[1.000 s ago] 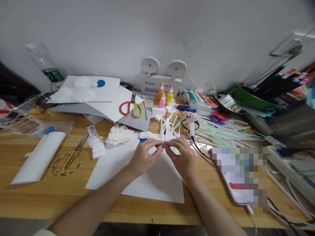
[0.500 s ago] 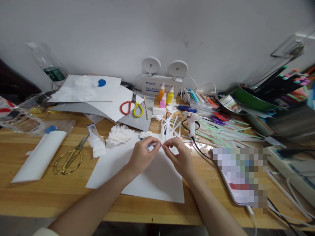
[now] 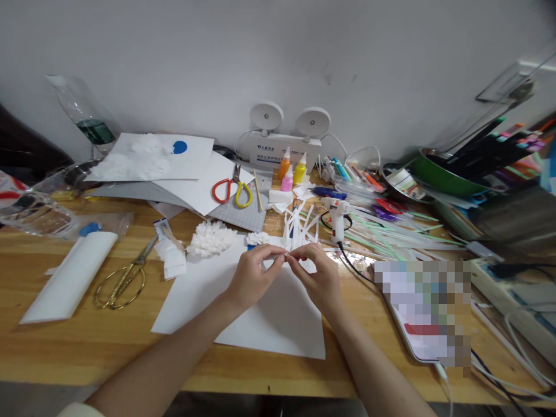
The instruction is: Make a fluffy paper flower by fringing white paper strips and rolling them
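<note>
Above a white sheet of paper [image 3: 278, 324], my left hand [image 3: 256, 275] and my right hand [image 3: 317, 275] meet with thumb and forefinger pinched. Something tiny and whitish is at their touching fingertips, too small to name. Just beyond the fingers lie loose white paper strips [image 3: 299, 223]. A small white ruffled piece [image 3: 257, 238] with blue under it sits behind my left hand. Left of it rests a bigger cluster of white ruffled pieces [image 3: 212, 237]. A white glue gun [image 3: 336, 217] stands beyond my right hand.
Gold-handled scissors [image 3: 121, 284], a folded white sheet [image 3: 72, 278] and small white paper pieces [image 3: 172, 258] lie at left. Red-and-yellow-handled scissors [image 3: 232, 190] are on a cutting mat [image 3: 247, 217]. Paint bottles [image 3: 299, 169] stand at the back. A phone [image 3: 421, 313] with a cable lies right.
My fingertips have shifted very slightly against each other. Both hands keep their pinch in the same place, and the things on the table have not moved.
</note>
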Tool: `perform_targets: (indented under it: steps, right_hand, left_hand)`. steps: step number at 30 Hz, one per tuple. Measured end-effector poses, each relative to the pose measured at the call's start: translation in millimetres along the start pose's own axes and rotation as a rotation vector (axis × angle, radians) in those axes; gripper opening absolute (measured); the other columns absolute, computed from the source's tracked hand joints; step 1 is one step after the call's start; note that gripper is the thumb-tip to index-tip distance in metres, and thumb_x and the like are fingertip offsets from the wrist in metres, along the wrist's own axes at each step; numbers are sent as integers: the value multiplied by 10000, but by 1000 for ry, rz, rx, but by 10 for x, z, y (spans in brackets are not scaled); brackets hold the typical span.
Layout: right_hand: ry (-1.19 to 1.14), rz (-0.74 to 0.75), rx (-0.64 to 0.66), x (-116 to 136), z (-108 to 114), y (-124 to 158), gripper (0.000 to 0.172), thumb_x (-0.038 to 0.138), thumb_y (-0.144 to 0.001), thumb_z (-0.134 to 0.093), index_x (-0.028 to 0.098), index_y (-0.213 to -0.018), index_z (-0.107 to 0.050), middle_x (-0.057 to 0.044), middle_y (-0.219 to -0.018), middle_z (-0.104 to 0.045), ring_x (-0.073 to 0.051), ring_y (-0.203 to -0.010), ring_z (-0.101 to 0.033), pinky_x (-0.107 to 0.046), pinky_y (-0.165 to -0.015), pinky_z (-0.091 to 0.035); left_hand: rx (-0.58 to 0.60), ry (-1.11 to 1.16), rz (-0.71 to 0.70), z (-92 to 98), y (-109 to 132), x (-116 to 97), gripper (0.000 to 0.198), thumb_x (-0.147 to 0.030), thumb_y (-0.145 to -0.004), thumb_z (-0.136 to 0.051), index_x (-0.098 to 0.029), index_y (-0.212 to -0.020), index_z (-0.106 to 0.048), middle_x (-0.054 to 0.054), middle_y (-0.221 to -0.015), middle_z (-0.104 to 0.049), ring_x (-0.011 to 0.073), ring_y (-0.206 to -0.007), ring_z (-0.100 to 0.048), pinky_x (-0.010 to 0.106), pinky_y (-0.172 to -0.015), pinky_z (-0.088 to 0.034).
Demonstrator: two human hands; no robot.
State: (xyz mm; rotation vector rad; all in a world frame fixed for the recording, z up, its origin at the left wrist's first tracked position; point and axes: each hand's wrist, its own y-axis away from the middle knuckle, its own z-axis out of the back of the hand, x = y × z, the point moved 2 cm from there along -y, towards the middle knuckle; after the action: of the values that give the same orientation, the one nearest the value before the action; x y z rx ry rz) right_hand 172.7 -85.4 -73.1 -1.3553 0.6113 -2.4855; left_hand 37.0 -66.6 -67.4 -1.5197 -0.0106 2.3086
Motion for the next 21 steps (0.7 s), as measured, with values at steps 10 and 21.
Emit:
perform_targets:
  steps: [10,21]
  right_hand:
    - [83,98,-153,-26,-21,21,55,137,-725,-577,189,-743,-573,-29,-703,-582,-148,-689,-514,-296,-650,-415]
    - [-44,-33,-7,-33,-29,6,41,188,-761,-528,190,-721,-522,-2,-658,-533,-132,-642,-479,-267,-602,-392]
  left_hand:
    - [2,51,-26,-19,-11,12,167,-210,-764,-492,-159,-844,-629,43,-869,-641,145,-838,-579,259,-781,-450]
    - [-56,48,14,-3,-24,55,130,-228,-761,-494,-167,-788,-606,21,-797,-638,130,-772,-578,224,-700,-448]
